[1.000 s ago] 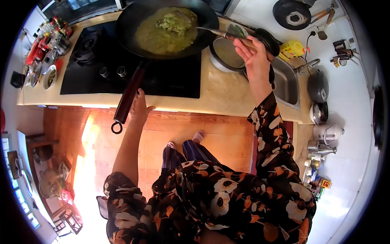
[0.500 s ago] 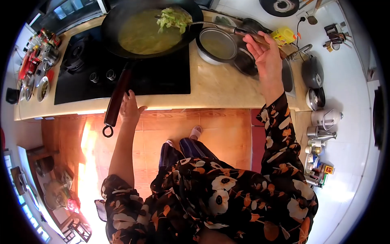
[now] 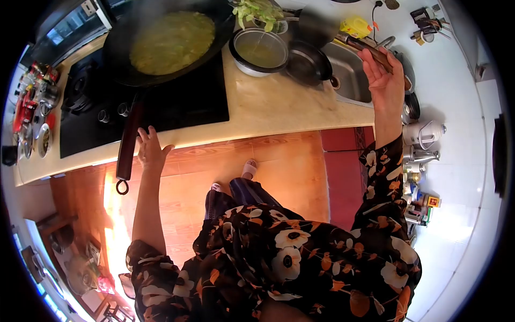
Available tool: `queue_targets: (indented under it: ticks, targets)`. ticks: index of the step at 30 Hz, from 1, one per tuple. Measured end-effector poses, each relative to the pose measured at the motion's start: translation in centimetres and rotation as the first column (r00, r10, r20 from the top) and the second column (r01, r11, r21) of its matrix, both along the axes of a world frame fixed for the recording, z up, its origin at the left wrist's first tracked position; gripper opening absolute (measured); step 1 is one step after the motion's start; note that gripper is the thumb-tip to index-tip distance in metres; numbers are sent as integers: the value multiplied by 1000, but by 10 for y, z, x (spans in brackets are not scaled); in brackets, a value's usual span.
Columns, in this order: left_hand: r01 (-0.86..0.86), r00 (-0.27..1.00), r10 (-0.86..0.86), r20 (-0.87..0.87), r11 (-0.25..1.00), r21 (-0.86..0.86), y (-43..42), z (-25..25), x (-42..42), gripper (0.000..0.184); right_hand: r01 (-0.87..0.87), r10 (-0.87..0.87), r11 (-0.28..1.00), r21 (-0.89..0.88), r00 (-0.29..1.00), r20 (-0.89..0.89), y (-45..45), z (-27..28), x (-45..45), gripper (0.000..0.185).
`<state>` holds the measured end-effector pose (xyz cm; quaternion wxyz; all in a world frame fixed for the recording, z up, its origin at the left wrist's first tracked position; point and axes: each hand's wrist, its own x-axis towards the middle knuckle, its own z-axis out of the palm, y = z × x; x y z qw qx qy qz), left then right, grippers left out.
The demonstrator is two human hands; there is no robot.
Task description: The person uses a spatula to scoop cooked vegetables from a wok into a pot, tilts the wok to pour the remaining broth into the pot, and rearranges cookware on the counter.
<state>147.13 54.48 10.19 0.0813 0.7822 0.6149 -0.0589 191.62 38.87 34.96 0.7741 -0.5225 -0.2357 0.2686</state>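
My right hand (image 3: 383, 78) grips the dark wooden handle (image 3: 370, 51) of a long-handled cooking utensil, the handle resting between thumb and loosely bent fingers. At its far end is a heap of pale green leafy vegetables (image 3: 256, 12), which hides the utensil's head. The heap hangs above the back of a white-sided pot (image 3: 260, 51) holding pale liquid. A large black wok (image 3: 120, 59) with steaming yellowish broth (image 3: 171, 43) sits on the stove. My left hand (image 3: 152, 153) is open beside the wok's long handle (image 3: 127, 147), fingers spread; contact is unclear.
A dark pan (image 3: 307, 64) rests between the pot and the steel sink (image 3: 351, 75). Behind it is another blurred dark pan (image 3: 319, 24). A yellow bottle (image 3: 355, 27) stands by the sink. Condiments and bowls (image 3: 44, 139) crowd the far left of the counter.
My right hand has moved right with the utensil, carrying the greens from above the wok to over the pot. My left hand stays open beside the wok handle. The camera view has shifted.
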Motion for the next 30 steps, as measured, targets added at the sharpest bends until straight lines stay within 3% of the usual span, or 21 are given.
queue_targets:
  ticks: [7, 11, 13, 15, 16, 17, 18, 21, 22, 23, 25, 27, 29, 30]
  targets:
    - [8, 1000, -9, 17, 1000, 11, 1, -4, -2, 89, 30, -29, 998, -48, 999, 24, -20, -33, 13, 28]
    - [0, 1000, 0, 14, 1000, 14, 0, -3, 0, 87, -10, 22, 996, -92, 991, 131, -18, -63, -12, 32]
    - [1, 1000, -1, 17, 1000, 7, 0, 0, 1, 86, -14, 111, 971, -240, 911, 397, -20, -72, -29, 24]
    - [-9, 1000, 9, 22, 1000, -4, 0, 0, 0, 86, -98, 156, 982, -160, 897, 413, -23, -85, -37, 15]
    - [-9, 1000, 9, 23, 1000, 4, -1, -1, 0, 86, -97, 244, 969, -229, 549, 800, -25, -84, -39, 17]
    - [-8, 1000, 7, 26, 1000, 12, -1, 0, 1, 86, -62, 285, 957, -282, 45, 958, -28, -82, -43, 21]
    - [-18, 999, 18, 37, 1000, -12, -1, 2, 2, 86, -63, 263, 962, -267, -67, 963, -30, -80, -51, 25]
    - [6, 1000, -7, 27, 999, 44, 0, -9, -3, 87, -83, 314, 942, -326, -130, 940, -38, -66, -59, 26]
    - [-1, 1000, 0, 27, 999, 38, -2, -7, -3, 87, -75, 381, 920, -384, -48, 923, -40, -58, -64, 25]
    - [-11, 1000, 11, 15, 1000, 11, -1, -2, 0, 87, -82, 381, 919, -385, -55, 923, -41, -55, -65, 25]
    - [-44, 999, 45, 10, 999, -10, -1, -3, 3, 88, -81, 232, 971, -226, 72, 970, -37, -49, -63, 17]
    - [-9, 1000, 9, 5, 998, 57, 1, -11, -2, 90, -19, 228, 973, -228, 149, 962, -47, -41, -55, 16]
    - [-36, 999, 36, -7, 999, 40, 2, 1, 1, 91, -128, 136, 989, -70, 629, 766, -37, -39, -63, 22]
    - [-21, 1000, 22, -9, 999, 27, 1, 3, 1, 91, -126, 125, 991, -47, 722, 680, -24, -35, -67, 27]
